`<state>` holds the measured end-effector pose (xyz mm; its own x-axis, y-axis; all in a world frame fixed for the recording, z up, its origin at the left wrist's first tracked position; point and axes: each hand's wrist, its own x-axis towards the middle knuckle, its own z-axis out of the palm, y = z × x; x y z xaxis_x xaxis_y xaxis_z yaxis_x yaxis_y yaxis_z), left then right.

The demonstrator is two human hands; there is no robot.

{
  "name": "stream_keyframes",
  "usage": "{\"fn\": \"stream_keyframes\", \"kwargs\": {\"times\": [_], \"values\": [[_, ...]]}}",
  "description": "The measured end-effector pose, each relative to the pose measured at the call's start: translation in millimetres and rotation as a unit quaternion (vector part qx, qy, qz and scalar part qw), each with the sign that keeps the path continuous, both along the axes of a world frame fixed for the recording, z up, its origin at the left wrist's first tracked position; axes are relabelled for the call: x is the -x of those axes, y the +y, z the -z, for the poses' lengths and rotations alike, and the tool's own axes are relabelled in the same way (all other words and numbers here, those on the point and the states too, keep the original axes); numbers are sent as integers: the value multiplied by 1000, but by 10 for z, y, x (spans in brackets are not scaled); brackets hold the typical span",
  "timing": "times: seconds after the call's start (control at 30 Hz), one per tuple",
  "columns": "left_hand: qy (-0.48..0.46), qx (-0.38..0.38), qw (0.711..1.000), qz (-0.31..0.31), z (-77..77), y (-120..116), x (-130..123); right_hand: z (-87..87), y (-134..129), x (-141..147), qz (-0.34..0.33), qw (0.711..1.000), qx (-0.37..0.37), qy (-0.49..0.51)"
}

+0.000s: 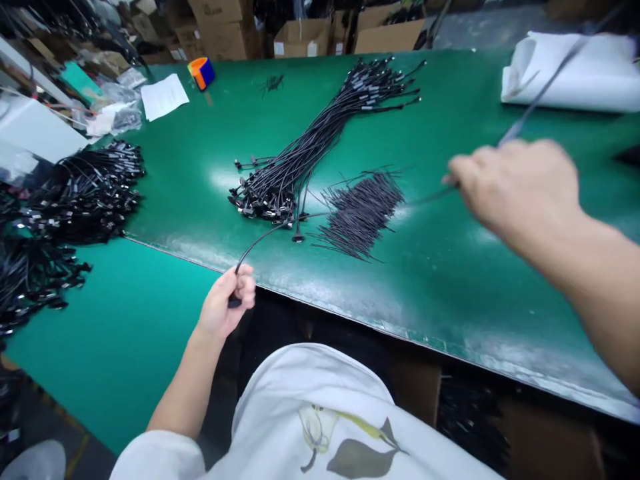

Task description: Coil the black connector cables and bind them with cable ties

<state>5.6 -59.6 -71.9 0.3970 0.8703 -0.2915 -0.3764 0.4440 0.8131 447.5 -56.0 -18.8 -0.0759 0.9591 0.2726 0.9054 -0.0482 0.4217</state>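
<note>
left hand (225, 303) low, gripping black cable (255, 247), right hand (515, 187) stretched out

The black cables (320, 153) have a smooth, faintly glossy plastic sheath, and their connectors (260, 208) show bright metal shells. The green bench mat (450, 280) is smooth and semi-glossy, with pale scuffed patches near its edge. The cartons (300, 37) are matt corrugated cardboard. The paper sheet (165, 97) is matt white, while the clear plastic bags (125, 110) glint. The sleeve (155, 460) is soft, matt white cloth.
</note>
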Motion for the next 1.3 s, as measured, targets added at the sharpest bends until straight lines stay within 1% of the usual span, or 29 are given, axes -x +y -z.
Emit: {"fn": "stream_keyframes", "kwargs": {"times": [0.03, 0.07, 0.1, 0.13, 0.17, 0.2, 0.23, 0.27, 0.3, 0.37, 0.43, 0.5, 0.53, 0.6, 0.67, 0.73, 0.8, 0.83, 0.9, 0.93, 0.97, 1.0, 1.07, 1.1, 1.17, 1.2, 1.23, 1.27, 1.3], "values": [[42, -34, 999, 2, -20, -8, -112, 68, -261, 198, -114, 993, 24, -3], [82, -78, 993, 18, -43, -28, -242, 121, -513, 414, -235, 971, 34, 16], [116, -128, 984, 49, -66, -61, -384, 149, -741, 630, -306, 950, 33, 46], [140, -177, 970, 90, -84, -106, -530, 147, -929, 830, -340, 936, 28, 82], [151, -218, 953, 145, -95, -160, -671, 121, -1067, 996, -349, 931, 12, 109], [142, -239, 938, 206, -99, -220, -796, 78, -1149, 1113, -335, 935, -13, 116], [120, -235, 927, 265, -96, -279, -897, 32, -1179, 1173, -311, 943, -40, 112], [88, -210, 923, 311, -87, -330, -967, -7, -1169, 1174, -280, 953, -65, 97], [56, -171, 924, 337, -75, -367, -1003, -29, -1132, 1122, -248, 962, -88, 78], [15, -88, 934, 346, -47, -382, -984, -12, -1033, 913, -208, 971, -108, 52], [9, -29, 940, 340, -24, -333, -884, 84, -951, 669, -202, 973, -105, 46], [3, 13, 942, 334, -12, -265, -766, 229, -903, 493, -211, 970, -97, 72], [-7, 31, 946, 322, -12, -236, -713, 309, -890, 446, -220, 966, -87, 103], [-40, 60, 960, 272, -27, -187, -634, 460, -884, 422, -218, 956, -51, 192], [-72, 86, 972, 208, -68, -139, -580, 583, -900, 448, -201, 939, -2, 279], [-92, 107, 981, 134, -135, -75, -532, 678, -932, 476, -188, 924, 23, 332], [-100, 109, 988, 51, -213, -1, -487, 751, -982, 504, -204, 918, 17, 339], [-98, 102, 990, 14, -245, 33, -470, 779, -1016, 529, -212, 922, 5, 324], [-78, 78, 994, -21, -270, 77, -469, 803, -1109, 633, -233, 935, -16, 268], [-62, 58, 996, -17, -254, 81, -491, 792, -1164, 718, -255, 935, -13, 247], [-44, 33, 998, 5, -219, 70, -528, 761, -1218, 820, -288, 927, 4, 241], [-24, 4, 999, 40, -169, 42, -579, 712, -1265, 934, -329, 910, 33, 251], [24, -58, 989, 135, -53, -54, -702, 569, -1303, 1149, -397, 861, 89, 306], [52, -83, 977, 188, -2, -115, -762, 488, -1283, 1228, -403, 844, 101, 339], [98, -109, 949, 280, 56, -231, -851, 356, -1169, 1299, -360, 833, 109, 407], [105, -110, 938, 310, 60, -275, -876, 324, -1088, 1296, -322, 827, 111, 448], [99, -104, 934, 327, 49, -304, -890, 323, -1003, 1277, -282, 813, 114, 496], [83, -92, 937, 327, 28, -319, -895, 354, -922, 1255, -245, 788, 110, 554], [61, -74, 945, 314, 3, -322, -895, 417, -854, 1242, -214, 752, 100, 616]]}}
